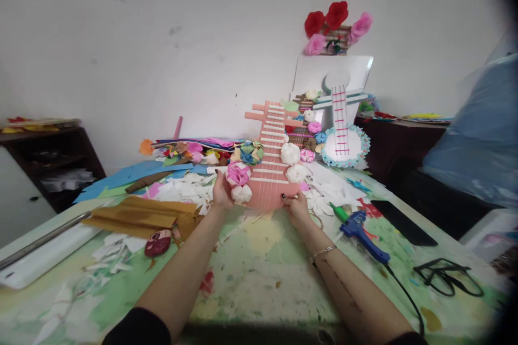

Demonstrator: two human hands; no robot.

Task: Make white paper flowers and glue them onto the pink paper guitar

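Left hand [222,190] and right hand [297,209] both gripping the pink model lute [267,188], one at each lower side, thumbs to the front. Lute roughly upright, strings facing the camera, over the middle of the paint-stained worktable [263,275]; can't tell if its bottom edge touches the top. On its left side: green-blue flower [251,153], pink flower [238,174], white flower [242,194]; two white blooms [290,154] on its right.

Behind right: white model banjo [343,146] with blue scalloped rim, leaning back. Right of right hand: blue glue gun [364,237], then flat black slab [402,222], black-framed glasses [448,276] nearer the edge. Left of left hand: white paper scraps [182,188], brown paper [137,215], dark-red oval object [157,242], unidentified. Red paper flowers [338,15] high against the wall.
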